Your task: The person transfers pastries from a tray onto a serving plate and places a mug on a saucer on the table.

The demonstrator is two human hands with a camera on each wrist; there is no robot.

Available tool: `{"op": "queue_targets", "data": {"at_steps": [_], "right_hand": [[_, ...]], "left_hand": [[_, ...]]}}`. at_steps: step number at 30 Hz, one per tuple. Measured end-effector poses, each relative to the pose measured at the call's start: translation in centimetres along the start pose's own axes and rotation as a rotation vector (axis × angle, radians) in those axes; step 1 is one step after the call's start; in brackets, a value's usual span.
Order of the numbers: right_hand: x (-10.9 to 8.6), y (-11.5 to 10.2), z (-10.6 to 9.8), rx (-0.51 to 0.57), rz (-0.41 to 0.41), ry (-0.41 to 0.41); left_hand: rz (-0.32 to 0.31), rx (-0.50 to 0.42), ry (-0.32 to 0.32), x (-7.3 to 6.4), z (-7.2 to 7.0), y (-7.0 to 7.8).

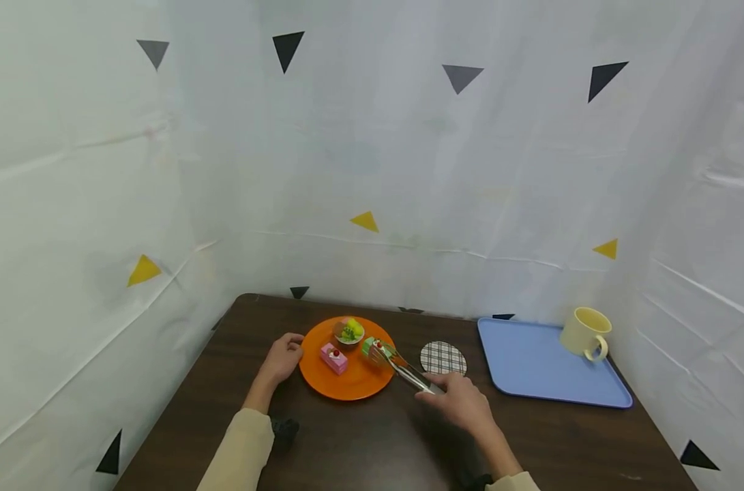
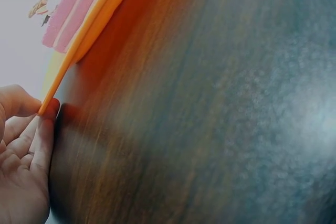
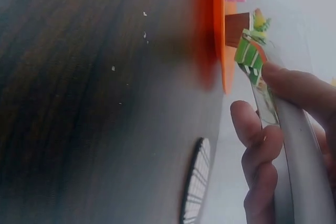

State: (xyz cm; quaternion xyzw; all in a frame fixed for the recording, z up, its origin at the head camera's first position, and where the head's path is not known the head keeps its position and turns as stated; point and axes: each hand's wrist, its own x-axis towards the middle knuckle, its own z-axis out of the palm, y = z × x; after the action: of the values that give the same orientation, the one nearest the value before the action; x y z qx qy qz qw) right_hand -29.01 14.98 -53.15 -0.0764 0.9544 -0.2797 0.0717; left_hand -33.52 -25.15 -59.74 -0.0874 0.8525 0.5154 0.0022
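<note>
My left hand (image 1: 281,360) pinches the left rim of an orange plate (image 1: 344,390) between thumb and fingers; the left wrist view shows that rim close up. In my right hand (image 1: 460,404) is a pair of metal tongs (image 1: 413,376). Their tips hold a small green layered cake (image 3: 248,54), which appears above the right part of the plate. A pink cake (image 1: 333,359) topped with a red berry sits on the plate near its middle left. Behind it stands a small brown dessert cup (image 3: 238,29) with a yellow and green topping.
A round checkered coaster (image 1: 443,358) lies on the dark wooden table (image 1: 347,443), right of the plate. Farther right is a blue tray (image 1: 525,368) with a yellow mug (image 1: 583,332) at its back right corner. White sheeting with triangles surrounds the table.
</note>
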Motion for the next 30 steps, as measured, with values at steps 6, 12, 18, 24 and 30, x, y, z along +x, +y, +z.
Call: {"op": "queue_targets", "data": {"at_steps": [6,12,18,24,30], "right_hand": [[-0.1,-0.7,0.5,-0.082,-0.02,0.004],[-0.1,-1.3,1.0,-0.105,-0.028,0.004],[0.1,-1.7,1.2,-0.119,-0.038,0.015],[0.1,-1.7,1.5,-0.141,-0.026,0.032],[0.0,-1.7,1.8,-0.157,-0.028,0.048]], "left_hand": [[0.004,-0.003,-0.003,-0.5,0.0,0.1],[0.005,-0.01,-0.012,-0.6,0.0,0.2],[0.011,0.005,-0.003,-0.2,-0.1,0.1],[0.025,-0.005,-0.004,-0.3,-0.2,0.4],[0.047,-0.002,0.002,-0.6,-0.3,0.8]]}}
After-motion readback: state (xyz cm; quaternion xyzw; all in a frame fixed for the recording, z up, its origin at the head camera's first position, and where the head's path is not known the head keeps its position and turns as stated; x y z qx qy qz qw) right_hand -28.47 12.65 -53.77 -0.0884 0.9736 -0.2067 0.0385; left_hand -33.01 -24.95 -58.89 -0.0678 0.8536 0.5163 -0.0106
